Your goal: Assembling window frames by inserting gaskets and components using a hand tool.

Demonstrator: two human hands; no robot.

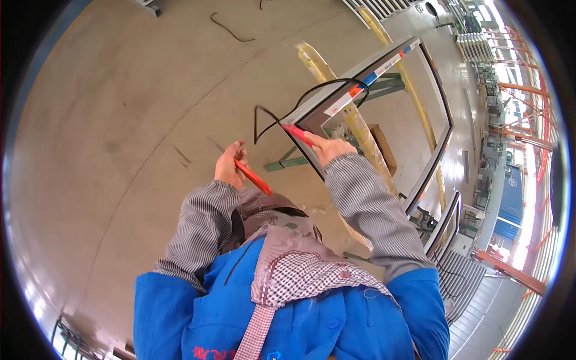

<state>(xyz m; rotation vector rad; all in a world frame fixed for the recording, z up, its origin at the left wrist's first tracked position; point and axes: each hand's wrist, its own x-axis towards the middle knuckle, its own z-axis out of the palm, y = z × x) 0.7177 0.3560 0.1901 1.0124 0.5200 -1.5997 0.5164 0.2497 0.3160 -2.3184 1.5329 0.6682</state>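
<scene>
Head view: the left hand (pixel 229 167) has its fingers wrapped around a slim red tool (pixel 257 180), its metal shaft pointing up-left, handle end emerging down-right. The right hand's (pixel 331 149) fingers clamp a pink tool (pixel 298 134), slanted likewise, tip beyond them at the rectangular frame's (pixel 431 168) corner, near a looping black strip (pixel 255 125).

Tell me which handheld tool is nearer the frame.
The pinkish tool in the right hand, at the corner of the frame; the red tool in the left hand is apart.
</scene>
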